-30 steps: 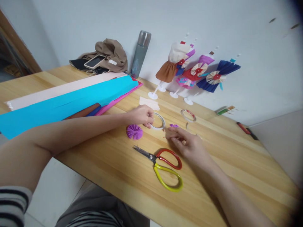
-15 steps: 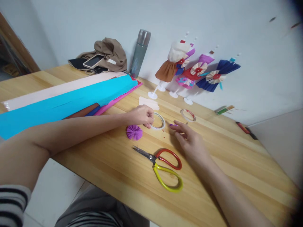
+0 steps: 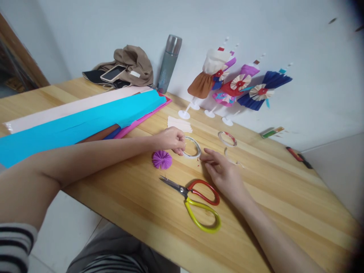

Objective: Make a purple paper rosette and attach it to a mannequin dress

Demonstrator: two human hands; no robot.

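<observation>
Tape ring point(image 3: 198, 147) is met at its left edge by the curled, bunched fingers of the left hand point(image 3: 173, 139), though whether it is pinched cannot be told, while the right hand point(image 3: 223, 170) is held loosely spread just past its other side, nothing seen between the fingers. A purple rosette point(image 3: 162, 160), already pleated round, is laid just below the left fingers, and scissors point(image 3: 182, 190) nearer the body. Beyond both hands, dresses point(image 3: 200, 85) are already trimmed with red-centred rosettes; the purple one, lacking such a centre, may be judged part-done.
</observation>
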